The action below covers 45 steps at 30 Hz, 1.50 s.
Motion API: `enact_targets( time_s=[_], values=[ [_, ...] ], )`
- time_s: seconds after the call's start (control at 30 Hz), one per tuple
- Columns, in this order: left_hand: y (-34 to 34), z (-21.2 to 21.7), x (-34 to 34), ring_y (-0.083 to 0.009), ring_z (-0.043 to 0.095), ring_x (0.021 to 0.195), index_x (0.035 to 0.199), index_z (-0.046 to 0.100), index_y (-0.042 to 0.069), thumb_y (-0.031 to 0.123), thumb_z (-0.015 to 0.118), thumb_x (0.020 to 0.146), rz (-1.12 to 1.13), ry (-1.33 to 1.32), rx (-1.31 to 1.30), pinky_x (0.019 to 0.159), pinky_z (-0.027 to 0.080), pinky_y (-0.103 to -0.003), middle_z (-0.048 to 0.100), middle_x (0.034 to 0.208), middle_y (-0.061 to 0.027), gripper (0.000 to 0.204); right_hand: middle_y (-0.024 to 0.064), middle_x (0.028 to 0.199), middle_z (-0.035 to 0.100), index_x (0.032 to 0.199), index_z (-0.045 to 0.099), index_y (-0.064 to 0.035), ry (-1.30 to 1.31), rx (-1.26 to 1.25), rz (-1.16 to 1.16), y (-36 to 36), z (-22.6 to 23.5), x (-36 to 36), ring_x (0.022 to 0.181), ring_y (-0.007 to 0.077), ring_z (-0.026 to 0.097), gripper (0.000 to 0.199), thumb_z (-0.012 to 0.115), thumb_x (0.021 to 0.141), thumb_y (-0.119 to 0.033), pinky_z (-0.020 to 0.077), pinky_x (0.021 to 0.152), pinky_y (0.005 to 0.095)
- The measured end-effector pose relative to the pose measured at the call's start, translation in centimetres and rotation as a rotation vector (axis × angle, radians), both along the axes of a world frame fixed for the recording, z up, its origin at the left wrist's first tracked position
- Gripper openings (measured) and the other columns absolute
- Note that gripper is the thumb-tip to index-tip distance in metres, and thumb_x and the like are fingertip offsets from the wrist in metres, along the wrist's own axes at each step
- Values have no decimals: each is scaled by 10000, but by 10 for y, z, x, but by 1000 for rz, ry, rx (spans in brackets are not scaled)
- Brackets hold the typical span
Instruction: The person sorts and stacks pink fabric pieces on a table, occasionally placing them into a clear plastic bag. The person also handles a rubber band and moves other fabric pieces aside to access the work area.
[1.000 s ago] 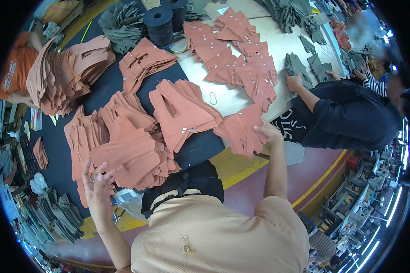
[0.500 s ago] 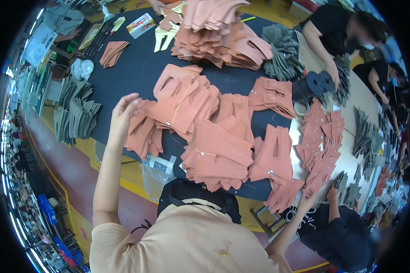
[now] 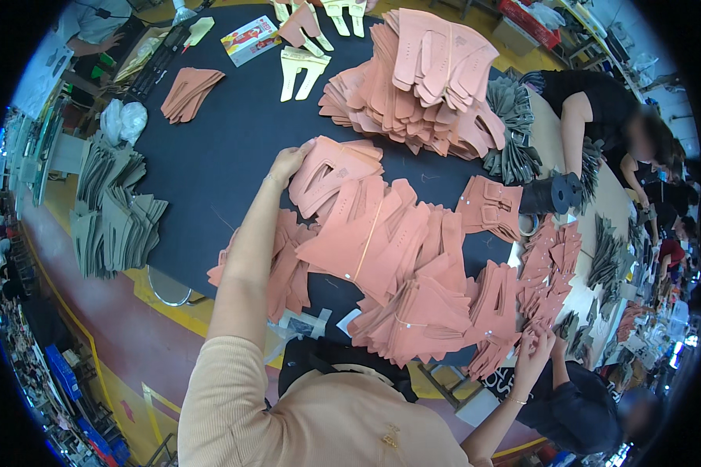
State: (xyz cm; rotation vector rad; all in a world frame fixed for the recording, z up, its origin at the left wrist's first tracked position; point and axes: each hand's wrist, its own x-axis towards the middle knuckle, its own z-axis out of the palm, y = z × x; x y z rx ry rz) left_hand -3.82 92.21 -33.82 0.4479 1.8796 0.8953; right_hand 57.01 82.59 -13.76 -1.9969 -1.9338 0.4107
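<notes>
L hand (image 3: 288,162) stretched out to approx 11 o'clock of frame centre, fingers gripping the left edge of a bundle of salmon-pink cut pieces (image 3: 331,173), thumb side on top; bundle lying flat on the dark tabletop (image 3: 210,156). R hand (image 3: 536,342) down at approx 4 o'clock, fingers pinched on the edge of a small pink stack (image 3: 497,342) at the tabletop rim; exact grip partly hidden, looks closed on the pieces. Between both hands, a spread of overlapping pink bundles (image 3: 382,249), some tied w/ thin elastic, touching one another. At 12 o'clock, big heaped pile of pink pieces (image 3: 424,74); just beside it at 1–2 o'clock, grey cut pieces (image 3: 514,132). Cream-coloured pieces (image 3: 300,62) at the top edge, small pink fan stack (image 3: 191,89) at 10–11 o'clock, well apart from L hand. Grey stacks (image 3: 117,210) at 9 o'clock on a side surface off the tabletop. Black spool (image 3: 557,193) at 3 o'clock, near more pink pieces (image 3: 549,261). Other person in black top (image 3: 592,101) at 2 o'clock, leaning over the far side; another in dark top (image 3: 584,412) at 5 o'clock, near R hand.
</notes>
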Motion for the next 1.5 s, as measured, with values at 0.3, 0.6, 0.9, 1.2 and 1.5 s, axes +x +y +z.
enact_targets(
  time_s=[0.3,0.6,0.9,1.2,1.5],
  values=[
    [17,-10,-15,-219,672,890,1118,579,-128,550,747,782,-112,-283,-34,771,557,-310,665,1012,-200,775,148,1177,557,1046,624,-21,-68,-94,224,42,-3,-95,1143,331,531,185,626,875,-92,420,966,387],
    [17,-3,-9,-256,686,889,1151,532,-154,453,796,769,-83,-498,17,766,572,-328,653,1025,-231,764,135,1152,568,1052,643,-13,-31,-167,372,78,-11,-158,1086,310,561,190,635,867,-55,434,946,386],
    [21,8,6,-236,693,873,1180,495,-133,388,812,764,-84,-416,6,694,585,-329,649,1028,-227,738,144,1080,619,1026,642,-7,0,-217,325,70,-20,-145,1038,313,582,171,637,858,-40,452,901,380],
    [17,28,26,-224,582,1107,1266,311,-98,221,860,703,-61,-219,171,874,531,-312,516,1218,-213,848,118,1019,659,1007,646,-15,50,-172,378,72,-11,-159,958,271,622,151,637,857,-31,476,844,344],
    [-43,152,22,-240,543,1182,1387,323,17,121,879,606,-172,56,583,1024,437,-347,537,1255,-161,965,113,1031,658,1003,659,-16,264,-43,520,72,24,-194,960,280,616,163,654,841,-32,475,841,349]
  ],
)
